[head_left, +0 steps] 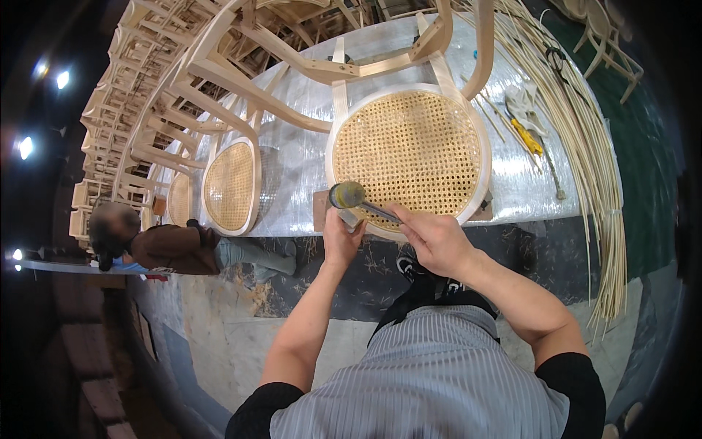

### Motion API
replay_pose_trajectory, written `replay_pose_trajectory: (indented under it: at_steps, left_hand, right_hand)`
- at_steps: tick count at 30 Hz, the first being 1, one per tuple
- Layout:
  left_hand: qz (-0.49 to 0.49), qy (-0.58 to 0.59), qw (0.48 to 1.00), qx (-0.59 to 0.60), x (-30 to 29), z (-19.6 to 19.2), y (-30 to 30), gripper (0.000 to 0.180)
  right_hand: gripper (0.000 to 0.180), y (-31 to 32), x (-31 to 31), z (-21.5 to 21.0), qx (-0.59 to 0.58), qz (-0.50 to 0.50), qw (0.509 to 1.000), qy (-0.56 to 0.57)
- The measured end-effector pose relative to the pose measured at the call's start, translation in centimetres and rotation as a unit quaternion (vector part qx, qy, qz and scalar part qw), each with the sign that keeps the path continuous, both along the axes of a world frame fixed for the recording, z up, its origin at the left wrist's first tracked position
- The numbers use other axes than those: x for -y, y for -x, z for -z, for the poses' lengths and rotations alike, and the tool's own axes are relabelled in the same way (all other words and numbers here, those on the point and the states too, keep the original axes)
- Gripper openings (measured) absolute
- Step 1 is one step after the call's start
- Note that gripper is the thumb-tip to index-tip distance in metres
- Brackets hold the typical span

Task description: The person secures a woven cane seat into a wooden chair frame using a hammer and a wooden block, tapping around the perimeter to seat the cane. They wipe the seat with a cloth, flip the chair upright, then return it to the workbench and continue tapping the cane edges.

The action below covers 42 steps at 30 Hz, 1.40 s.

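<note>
My right hand (439, 240) is closed around the dark handle of a mallet (348, 194), whose round yellowish head is over the near left edge of a chair seat. My left hand (341, 238) is closed at that edge, just below the mallet head. Its fingers pinch a small pale piece (349, 218), partly hidden, whose kind I cannot make out. The seat has a woven cane panel (409, 146) inside a pale round wooden rim (483, 157). The wooden chair frame (329, 71) reaches away from me across the table.
Plastic film covers the table (292, 157). Long cane strips (578, 132) lie along its right side, near a yellow-handled tool (526, 137) and a white cloth (521, 102). More cane-seat chairs (230, 186) stand left. Another person (175, 247) is at the left; cane scraps litter the floor.
</note>
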<state>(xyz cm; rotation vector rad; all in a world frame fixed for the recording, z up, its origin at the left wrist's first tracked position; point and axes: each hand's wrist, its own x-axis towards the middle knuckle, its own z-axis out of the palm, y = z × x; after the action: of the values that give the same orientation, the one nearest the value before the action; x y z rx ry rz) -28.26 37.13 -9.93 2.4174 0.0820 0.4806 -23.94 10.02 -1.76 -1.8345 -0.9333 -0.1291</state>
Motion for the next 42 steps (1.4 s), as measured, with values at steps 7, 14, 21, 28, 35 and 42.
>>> replay_pose_trajectory:
  at_steps: [7,14,21,28,35,42]
  left_hand:
    - [-0.014,0.005,1.0,-0.008,0.2,0.1,0.6,0.05]
    - [-0.041,0.075,0.996,-0.025,-0.5,2.1,0.4,0.056]
    - [0.001,0.035,0.999,-0.039,1.0,0.5,0.9,0.052]
    - [-0.03,0.074,0.997,0.003,2.6,1.4,1.8,0.047]
    - [0.0,0.188,0.982,-0.003,3.1,2.6,2.4,0.038]
    - [0.003,0.052,0.999,-0.013,3.7,2.4,2.6,0.037]
  right_hand:
    - [0.049,-0.7,-0.2,-2.7,0.038,0.014,0.996,-0.075]
    - [0.047,0.3,0.4,2.5,0.02,-0.034,0.997,0.062]
    - [0.045,1.2,0.2,0.6,0.007,-0.015,0.998,-0.058]
    - [0.048,1.4,1.2,2.1,-0.014,-0.004,1.0,0.006]
    - [0.048,2.6,2.7,-3.5,-0.008,-0.034,0.999,-0.041]
    - [0.052,2.7,2.9,-3.4,0.017,-0.033,0.996,-0.076]
